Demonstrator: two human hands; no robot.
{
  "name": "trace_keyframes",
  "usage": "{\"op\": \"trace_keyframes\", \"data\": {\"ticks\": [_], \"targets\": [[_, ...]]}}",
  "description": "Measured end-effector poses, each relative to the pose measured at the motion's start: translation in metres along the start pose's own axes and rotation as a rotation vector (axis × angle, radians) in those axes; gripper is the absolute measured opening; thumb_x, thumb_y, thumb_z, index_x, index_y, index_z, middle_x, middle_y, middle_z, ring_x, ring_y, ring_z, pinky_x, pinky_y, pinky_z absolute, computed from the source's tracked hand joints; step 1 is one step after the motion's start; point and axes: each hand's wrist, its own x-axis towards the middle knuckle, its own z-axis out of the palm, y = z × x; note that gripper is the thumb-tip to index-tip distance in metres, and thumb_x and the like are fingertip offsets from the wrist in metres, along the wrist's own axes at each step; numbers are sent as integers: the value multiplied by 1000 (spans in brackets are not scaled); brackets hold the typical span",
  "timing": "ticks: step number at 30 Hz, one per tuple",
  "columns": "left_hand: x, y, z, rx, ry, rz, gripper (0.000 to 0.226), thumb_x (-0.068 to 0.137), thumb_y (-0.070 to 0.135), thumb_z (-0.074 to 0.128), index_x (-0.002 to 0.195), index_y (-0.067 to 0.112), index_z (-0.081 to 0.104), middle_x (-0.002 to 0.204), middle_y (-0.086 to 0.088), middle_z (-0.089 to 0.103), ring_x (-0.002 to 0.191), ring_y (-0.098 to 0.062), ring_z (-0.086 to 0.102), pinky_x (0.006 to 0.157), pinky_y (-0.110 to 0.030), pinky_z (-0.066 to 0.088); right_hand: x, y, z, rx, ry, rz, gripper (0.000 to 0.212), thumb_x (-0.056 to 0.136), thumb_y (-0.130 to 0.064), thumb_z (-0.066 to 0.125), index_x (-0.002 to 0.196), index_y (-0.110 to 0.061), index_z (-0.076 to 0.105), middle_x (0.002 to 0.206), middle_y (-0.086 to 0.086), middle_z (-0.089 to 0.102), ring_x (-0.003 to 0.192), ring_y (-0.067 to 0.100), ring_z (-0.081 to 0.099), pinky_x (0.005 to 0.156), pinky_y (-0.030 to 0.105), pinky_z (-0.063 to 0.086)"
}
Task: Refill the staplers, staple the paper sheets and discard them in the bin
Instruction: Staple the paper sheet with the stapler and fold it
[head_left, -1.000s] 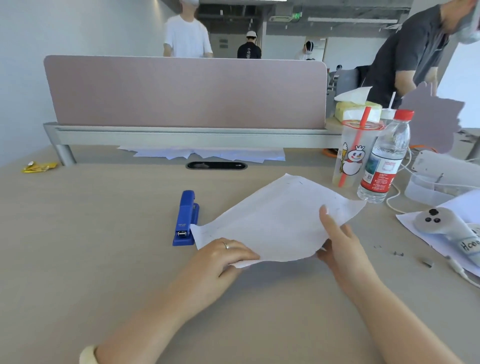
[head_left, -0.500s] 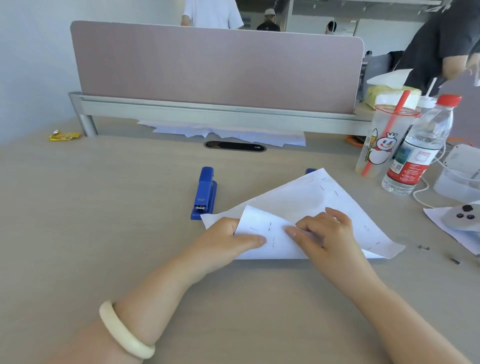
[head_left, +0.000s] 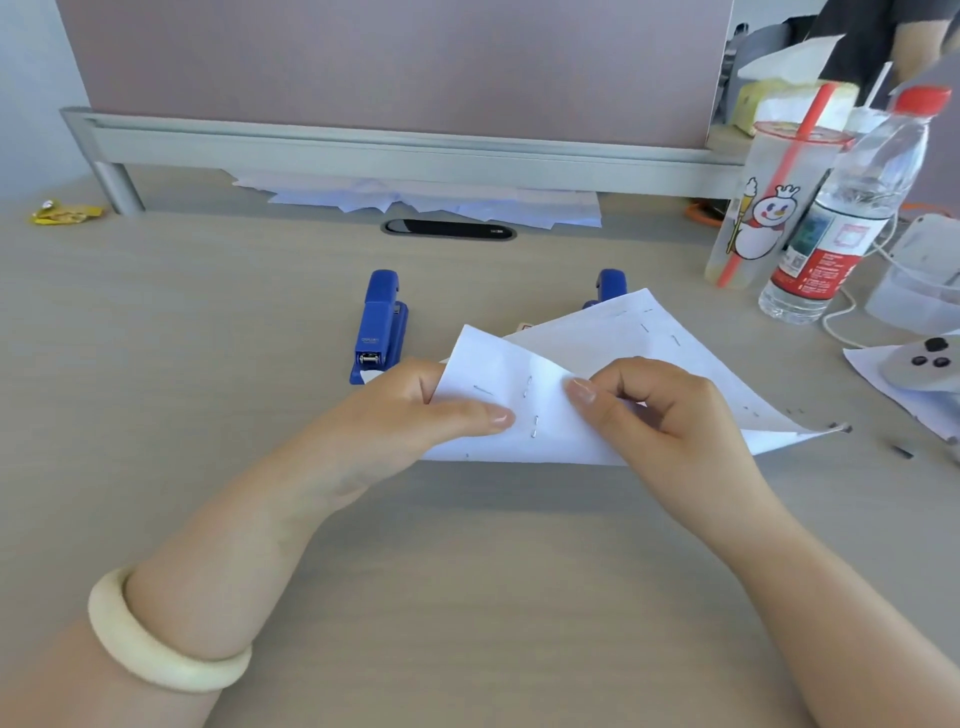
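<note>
White paper sheets (head_left: 613, 348) with several staples in them lie on the desk, their near left corner folded up and over. My left hand (head_left: 415, 415) pinches that folded flap from the left, thumb on top. My right hand (head_left: 660, 410) pinches it from the right. A blue stapler (head_left: 379, 325) lies closed on the desk just left of the sheets. Behind the paper's far edge a second blue stapler (head_left: 610, 286) shows only its back end. No bin is in view.
A plastic cup with a red straw (head_left: 763, 208) and a water bottle (head_left: 841, 218) stand at the right. A grey controller (head_left: 924, 364) rests on paper at the far right, loose staples (head_left: 904, 451) near it. More sheets (head_left: 415, 200) lie under the partition.
The paper went from held flat above the desk to lying on it with a corner folded over. Both hands shifted onto that fold. The second stapler came into view.
</note>
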Motion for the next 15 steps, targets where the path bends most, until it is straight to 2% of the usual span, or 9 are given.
{"op": "trace_keyframes", "data": {"ticks": [3,6,7,9,12,15], "targets": [[-1,2,0,4,-12,1,18,67,31,59,71,43,72,78,28,71,77,13,63,70,0,45,0,-1,0,-34,17,-32,37,80,-44,54,59,-14,56,69,5,56,67,23,47,57,17,33],[-1,3,0,48,7,-10,14,67,36,60,72,36,73,77,20,68,78,0,61,79,-16,46,0,0,-2,-55,34,-36,34,80,-44,54,59,-18,55,72,3,57,69,22,47,58,15,33],[-2,4,0,77,16,2,12,67,39,61,70,37,72,75,19,67,77,-3,59,79,-20,45,0,1,-3,-57,42,-30,35,80,-46,53,60,-17,55,73,3,57,69,21,47,58,14,33],[-5,8,-3,121,28,53,11,63,46,65,72,44,71,78,22,69,77,-1,61,78,-18,45,-1,-2,-5,-56,68,-16,36,77,-52,50,67,-18,56,75,3,57,70,19,48,58,13,34],[-15,16,-20,137,109,200,33,57,53,62,88,46,69,96,25,71,96,3,63,88,-23,47,6,-19,-12,-29,119,-35,27,78,-45,56,59,-26,56,69,-12,59,67,8,49,59,9,34],[-34,19,-48,144,295,335,64,54,49,66,116,47,54,126,18,58,126,0,45,100,-21,41,13,-51,-22,7,148,-137,25,79,-38,59,56,-28,56,64,-22,58,64,-3,48,59,5,34]]}}
